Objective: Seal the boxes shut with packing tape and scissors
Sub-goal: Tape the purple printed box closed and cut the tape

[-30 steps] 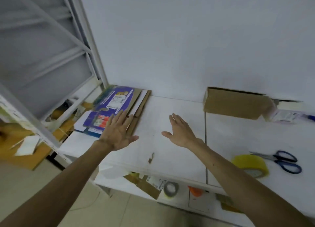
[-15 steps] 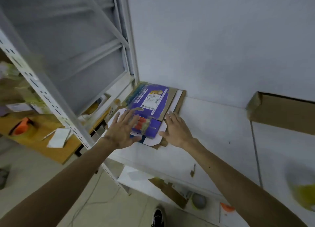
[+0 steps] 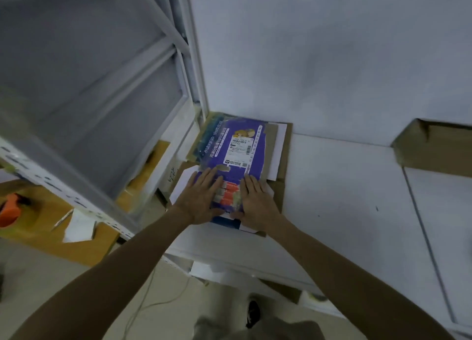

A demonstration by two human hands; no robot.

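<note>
Flattened boxes (image 3: 280, 186) lie in one stack in the far left corner of the white table (image 3: 344, 212), pushed up to the wall and just beside the upright of a grey metal shelf frame (image 3: 143, 66). How many are in the stack cannot be counted. Four layers show at the edges: a purple printed box (image 3: 237, 148) on top, a teal printed edge along its left side, a white sheet sticking out on the right, and plain brown cardboard at the bottom.

The purple box is creased and scuffed. It carries one white shipping label with a barcode, white lettering along its sides, and a row of red and orange shapes near its close end.

Two hands rest on that close end, side by side. The left hand (image 3: 201, 199) lies palm down with its fingers straight and close together. The right hand (image 3: 255, 201) lies the same way, fingers straight and together. Both thumbs sit at the near edge; whether they hook beneath it cannot be told.

One more brown box (image 3: 439, 148) stands against the wall on the right, well apart from the stack. One orange object (image 3: 10, 209), blurred, sits on a wooden desk (image 3: 76, 247) at the left.
</note>
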